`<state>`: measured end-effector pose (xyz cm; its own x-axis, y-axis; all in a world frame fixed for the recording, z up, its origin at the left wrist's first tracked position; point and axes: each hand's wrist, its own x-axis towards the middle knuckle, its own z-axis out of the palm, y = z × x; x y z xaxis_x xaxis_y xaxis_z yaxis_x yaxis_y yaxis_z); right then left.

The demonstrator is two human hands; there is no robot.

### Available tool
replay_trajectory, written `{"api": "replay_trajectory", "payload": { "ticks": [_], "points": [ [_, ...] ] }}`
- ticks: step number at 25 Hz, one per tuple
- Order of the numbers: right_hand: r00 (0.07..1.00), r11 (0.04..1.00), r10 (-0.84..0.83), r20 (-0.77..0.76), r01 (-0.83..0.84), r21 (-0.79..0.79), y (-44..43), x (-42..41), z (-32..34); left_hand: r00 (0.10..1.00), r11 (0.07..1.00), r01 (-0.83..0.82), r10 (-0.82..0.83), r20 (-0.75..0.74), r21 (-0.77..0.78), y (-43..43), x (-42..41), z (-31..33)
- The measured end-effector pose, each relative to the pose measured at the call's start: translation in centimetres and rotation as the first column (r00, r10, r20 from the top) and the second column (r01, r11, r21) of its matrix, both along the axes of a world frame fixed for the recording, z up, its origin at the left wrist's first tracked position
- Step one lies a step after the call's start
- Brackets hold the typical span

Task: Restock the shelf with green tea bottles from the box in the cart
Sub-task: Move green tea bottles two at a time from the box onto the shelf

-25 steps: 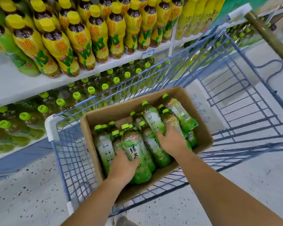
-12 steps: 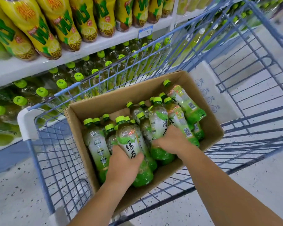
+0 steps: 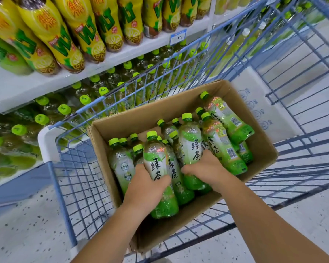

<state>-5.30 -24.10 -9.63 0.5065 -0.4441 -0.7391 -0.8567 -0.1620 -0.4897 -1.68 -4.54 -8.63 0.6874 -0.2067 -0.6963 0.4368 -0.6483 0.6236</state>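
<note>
An open cardboard box [image 3: 254, 149] lies in the blue wire cart [image 3: 80, 186], filled with several green tea bottles with green caps. My left hand [image 3: 146, 188] grips one green tea bottle [image 3: 156, 160] around its middle, its cap end tilted up above the others. My right hand [image 3: 207, 169] grips a second green tea bottle [image 3: 190, 147] low on its body, cap pointing away from me. More green tea bottles [image 3: 84, 103] stand on the lower shelf behind the cart.
The upper white shelf [image 3: 17, 86] carries yellow lemon tea bottles [image 3: 65, 38] and a price tag [image 3: 178, 37]. A flattened white carton [image 3: 258, 103] lies in the cart beyond the box. Speckled floor shows on both sides.
Both hands have closed round a bottle each and raised them slightly from the pile. The view has tipped down and closer to the box.
</note>
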Motion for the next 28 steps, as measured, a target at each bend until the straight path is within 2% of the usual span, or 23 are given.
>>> {"api": "replay_trajectory", "payload": {
  "ticks": [3, 7, 14, 19, 24, 28],
  "points": [
    [0.998, 0.999, 0.039, 0.041, -0.039, 0.001, 0.6, 0.4, 0.0, 1.000, 1.000, -0.004, 0.005, 0.019, -0.029, 0.6, 1.0, 0.1],
    [0.995, 0.998, 0.004, 0.100, -0.010, 0.064, 2.0, 0.8, 1.5, 0.998, 0.998, 0.059, -0.058, 0.037, -0.022, 1.5, 3.0, 0.8],
    [0.940, 0.997, 0.002, 0.341, 0.023, -0.070, 9.3, 2.6, 6.5, 0.972, 0.996, 0.084, -0.073, 0.225, -0.037, 6.0, 7.5, 5.5],
    [0.914, 0.986, -0.023, 0.405, 0.089, -0.143, 15.0, 6.9, 9.7, 0.945, 0.997, 0.004, 0.020, 0.327, -0.072, 13.3, 12.0, 9.0],
    [0.860, 0.993, 0.025, 0.509, 0.037, -0.112, 24.1, 12.1, 11.4, 0.883, 0.998, -0.034, 0.053, 0.467, -0.048, 22.5, 16.9, 11.6],
    [0.824, 0.983, 0.113, 0.555, -0.011, -0.183, 32.0, 16.7, 11.7, 0.827, 0.997, -0.065, 0.072, 0.557, -0.032, 30.8, 20.6, 12.9]
  ]
}}
